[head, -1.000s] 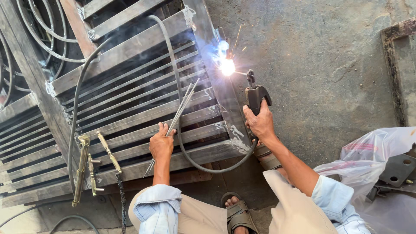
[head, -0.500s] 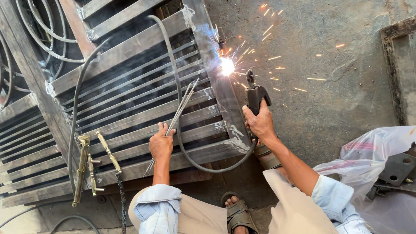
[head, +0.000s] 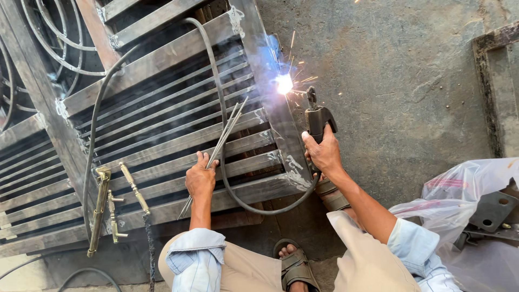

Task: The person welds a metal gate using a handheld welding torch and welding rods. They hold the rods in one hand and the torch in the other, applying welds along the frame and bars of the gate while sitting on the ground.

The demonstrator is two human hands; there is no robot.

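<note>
Fingers of right hand (head: pixel 323 154) around electrode holder (head: pixel 318 120), long axis upward.

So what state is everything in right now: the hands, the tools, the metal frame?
Right hand: gripping the electrode holder.
Electrode holder: upright, arc lit, sparks flying at the tip.
Left hand: resting on the metal frame, holding a bundle of welding rods.
Metal frame: lying flat, slats in place.
Cutting torch: lying idle on the frame, unlit.
Cable: draped loosely across the frame.
Plastic bag: crumpled on the floor.
</note>
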